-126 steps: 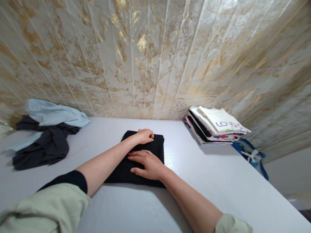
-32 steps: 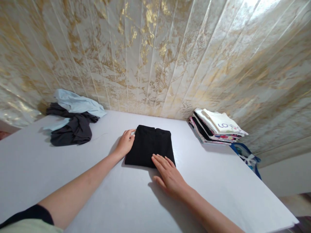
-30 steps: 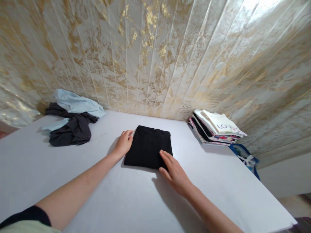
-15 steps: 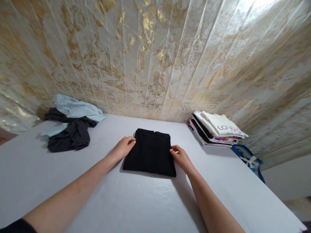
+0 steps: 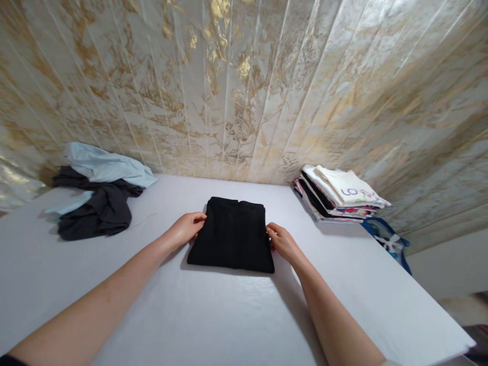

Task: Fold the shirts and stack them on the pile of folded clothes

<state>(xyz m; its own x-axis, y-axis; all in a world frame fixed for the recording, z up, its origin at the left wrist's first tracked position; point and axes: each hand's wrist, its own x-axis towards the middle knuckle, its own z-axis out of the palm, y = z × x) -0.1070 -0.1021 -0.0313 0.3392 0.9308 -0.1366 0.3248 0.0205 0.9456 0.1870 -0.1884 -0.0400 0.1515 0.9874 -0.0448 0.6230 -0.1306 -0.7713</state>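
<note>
A black garment [image 5: 232, 235], folded into a neat rectangle, lies in the middle of the white table [image 5: 213, 315]. My left hand [image 5: 185, 229] grips its left edge with curled fingers. On the opposite side, my right hand [image 5: 280, 241] holds the right edge, fingers tucked against the cloth. Both forearms reach in from the near edge of the table.
A stack of folded clothes [image 5: 339, 193] with a white printed shirt on top sits at the back right. A loose heap of dark and light blue garments [image 5: 95, 195] lies at the back left. A blue bag [image 5: 389, 241] hangs beyond the table's right edge. A gold-patterned wall stands behind.
My right hand moved from the near edge of the black garment to its right edge and closed on it. My left hand curled tighter on the left edge.
</note>
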